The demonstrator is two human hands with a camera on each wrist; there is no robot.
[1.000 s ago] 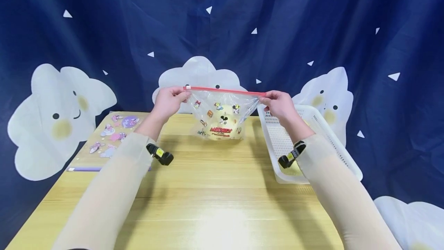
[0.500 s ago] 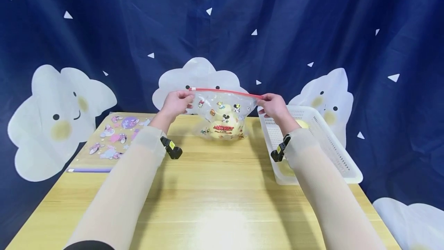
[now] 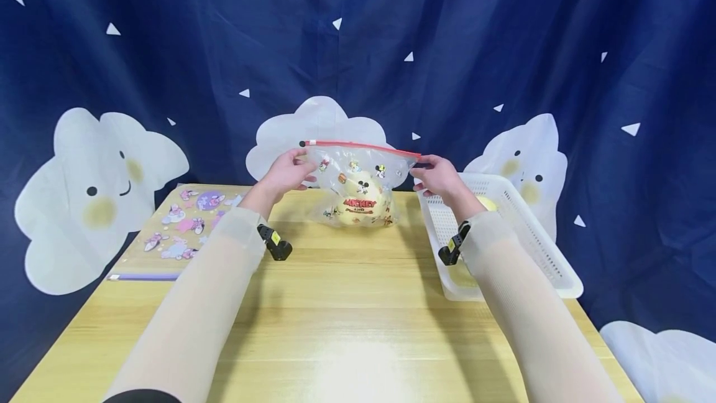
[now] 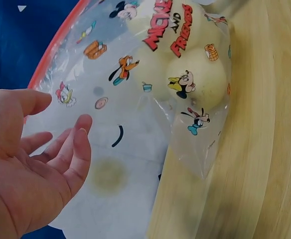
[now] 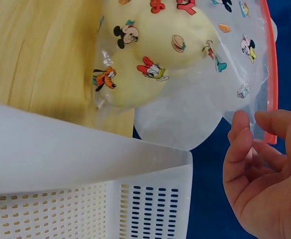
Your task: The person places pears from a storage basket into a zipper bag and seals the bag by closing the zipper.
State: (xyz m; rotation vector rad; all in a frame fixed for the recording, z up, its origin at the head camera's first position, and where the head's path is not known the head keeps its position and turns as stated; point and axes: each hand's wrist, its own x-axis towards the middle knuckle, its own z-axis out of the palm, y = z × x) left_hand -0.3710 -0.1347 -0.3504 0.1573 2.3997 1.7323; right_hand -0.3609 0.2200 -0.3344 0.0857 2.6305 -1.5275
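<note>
Because the black wrist camera [image 3: 453, 250] on the right arm hangs over the white basket [image 3: 536, 235], a low sweep of that forearm could, I judge, catch the rim and shift it. Both hands are relaxed. Left hand [image 4: 31, 179]: thumb and fingers wide apart, holding nothing, just beside the bag. Right hand [image 5: 265, 194]: a narrow gap between thumb and forefinger, near the other top corner; whether its fingertips touch the film I cannot tell.

The clear bag [image 3: 355, 188] stands upright between the hands, towards the table's far edge. Main risk: with no firm grip at the corners, a shift of the round contents could tip it, or the limp top could fold over.

Materials, near to far. Sleeves [image 3: 537, 291]: cream, finely ribbed. Table [image 3: 347, 303]: pale wood grain, glossy, with glare. Basket: rigid plastic, slotted walls, something yellow inside. Second bag [image 3: 184, 222]: flat, printed pink and violet, its purple zip strip [image 3: 146, 277] towards me. Standing bag: thin, wrinkled, shiny film with cartoon prints, bulging below; straight red zip strip [image 3: 363, 146], small white slider [image 3: 312, 142] at the left end. Contents: smooth, pale yellow balls [image 5: 155, 35]. Curtain [image 3: 559, 48]: dark blue, soft folds, white cloud shapes.
</note>
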